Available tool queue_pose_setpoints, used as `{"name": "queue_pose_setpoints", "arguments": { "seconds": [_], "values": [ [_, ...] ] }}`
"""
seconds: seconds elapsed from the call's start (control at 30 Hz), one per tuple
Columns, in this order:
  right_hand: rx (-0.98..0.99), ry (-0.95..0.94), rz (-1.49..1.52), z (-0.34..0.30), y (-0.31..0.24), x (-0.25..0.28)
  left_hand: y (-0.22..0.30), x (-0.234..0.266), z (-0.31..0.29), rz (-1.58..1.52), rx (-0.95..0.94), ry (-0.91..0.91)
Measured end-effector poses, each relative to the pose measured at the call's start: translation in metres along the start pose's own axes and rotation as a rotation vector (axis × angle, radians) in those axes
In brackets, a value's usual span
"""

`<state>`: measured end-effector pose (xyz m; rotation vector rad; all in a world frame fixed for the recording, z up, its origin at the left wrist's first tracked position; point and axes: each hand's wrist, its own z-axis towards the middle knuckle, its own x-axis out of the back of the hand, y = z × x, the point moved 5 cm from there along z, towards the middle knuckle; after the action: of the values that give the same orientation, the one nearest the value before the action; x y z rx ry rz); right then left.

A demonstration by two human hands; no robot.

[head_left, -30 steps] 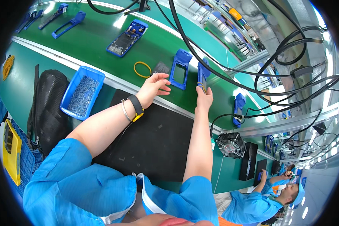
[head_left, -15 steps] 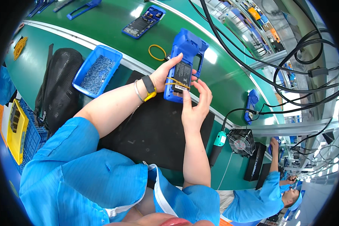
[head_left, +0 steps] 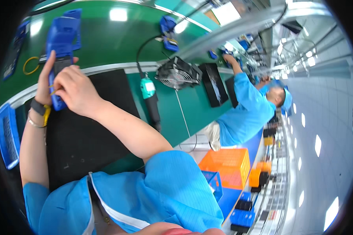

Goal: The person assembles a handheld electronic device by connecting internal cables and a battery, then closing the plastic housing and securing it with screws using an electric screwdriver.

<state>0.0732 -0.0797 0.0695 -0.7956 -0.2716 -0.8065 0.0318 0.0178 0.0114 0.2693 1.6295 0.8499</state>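
In my left hand [head_left: 45, 80] is a blue handheld device [head_left: 61, 35], held upright at its side with the thumb along the edge. A dark battery pack [head_left: 62, 62] lies in its open back, and a blue frame part stands beside its upper end. My right hand [head_left: 77, 90] bends over the lower half of the device. Its fingers are pinched at a yellow rubber band [head_left: 53, 91] that goes around the device. The fingers hide most of the band and the lower battery.
Below the device lies a black mat [head_left: 86, 145]. A blue bin of screws [head_left: 12, 135] stands left; a loose yellow band [head_left: 30, 65] lies beyond. Rightward are a green-and-black electric screwdriver [head_left: 149, 92], a fan [head_left: 177, 76] and a black box [head_left: 214, 84]. A co-worker [head_left: 247, 113] sits farther right.
The view has swung right, so the device and both hands appear farther left. My right hand's fingers, spread beside the device before, are now curled in at the rubber band.
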Motion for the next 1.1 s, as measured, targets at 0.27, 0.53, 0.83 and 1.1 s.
{"name": "queue_pose_setpoints", "arguments": {
  "seconds": [0.27, 0.53, 0.83, 1.1],
  "values": [
    [-0.005, -0.101, -0.082, -0.005, 0.010, 0.011, -0.011, -0.016, 0.006, -0.002, 0.024, 0.104],
    [-0.312, -0.313, 0.143, -0.006, 0.012, 0.014, -0.009, -0.020, -0.001, 0.056, 0.025, 0.269],
    [-0.198, -0.259, -0.195, -0.015, 0.014, 0.007, 0.003, -0.007, 0.008, 0.080, -0.108, 0.176],
    [0.206, 0.123, -0.429, -0.017, -0.012, -0.004, 0.013, 0.021, 0.010, -0.030, -0.126, 0.172]
  ]
}}
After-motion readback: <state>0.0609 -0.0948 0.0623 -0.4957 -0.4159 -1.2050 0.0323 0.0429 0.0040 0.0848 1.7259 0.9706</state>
